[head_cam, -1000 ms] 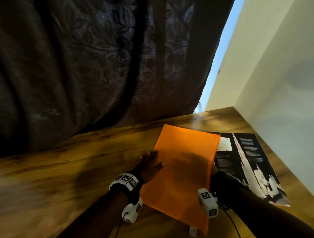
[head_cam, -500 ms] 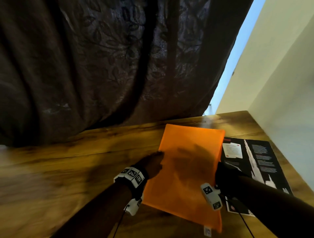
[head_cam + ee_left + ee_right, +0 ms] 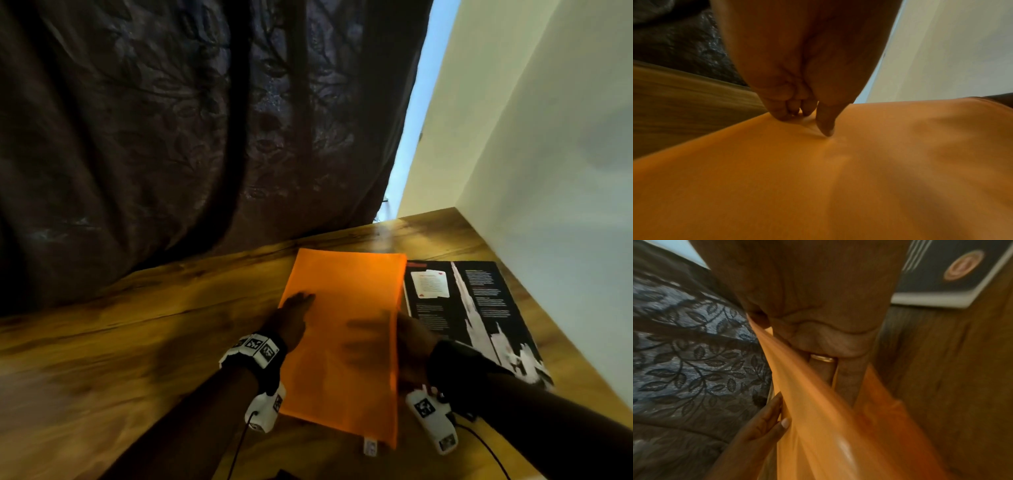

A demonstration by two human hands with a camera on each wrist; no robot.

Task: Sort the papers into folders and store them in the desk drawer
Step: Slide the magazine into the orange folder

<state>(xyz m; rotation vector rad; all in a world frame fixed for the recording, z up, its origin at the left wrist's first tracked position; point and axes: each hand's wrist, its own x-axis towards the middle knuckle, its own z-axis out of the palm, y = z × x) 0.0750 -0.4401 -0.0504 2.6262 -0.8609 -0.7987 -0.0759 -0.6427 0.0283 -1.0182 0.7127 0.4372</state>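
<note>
An orange translucent folder (image 3: 342, 291) is held just above the wooden desk (image 3: 137, 342). My left hand (image 3: 294, 315) pinches its left edge, and the left wrist view shows thumb and curled fingers (image 3: 785, 113) pressed into the orange folder (image 3: 838, 178). My right hand (image 3: 407, 339) grips the right edge. Its fingers reach in under the cover and show as a shadow through the plastic. In the right wrist view a flap of the folder (image 3: 818, 418) runs between thumb and ringed fingers (image 3: 824, 369), with the left hand (image 3: 766, 421) beyond. A black printed paper (image 3: 479, 308) lies flat to the right.
A dark leaf-patterned curtain (image 3: 171, 137) hangs along the desk's far edge. A pale wall (image 3: 548, 171) bounds the desk on the right, close to the black paper (image 3: 941, 272). Bare wood stretches to the left of the folder. No drawer is in view.
The folder has swung round to lie squarer to me. My right hand has come up from beneath its right edge and slid fingers under the cover. The left hand stays on the left edge.
</note>
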